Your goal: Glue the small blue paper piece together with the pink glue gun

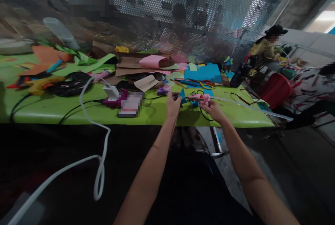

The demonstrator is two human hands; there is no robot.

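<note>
Blue and creased, a small piece [183, 96] is pinched by the fingers of the left hand [173, 103]. Just right of it, the right hand [212, 109] has its fingers wrapped round a pink glue gun [199, 97], long axis sideways, nozzle towards the piece; contact is unclear. A clear stick [248, 106] trails rightward over the green table [154, 115]; scissors [208, 84] lie behind.

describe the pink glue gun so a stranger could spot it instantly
Start at the green table and find the right hand near its front edge. It holds the pink glue gun, pointed toward the blue piece in the left hand. Its pink body and red light set it apart from the yellow tool at left.
</note>
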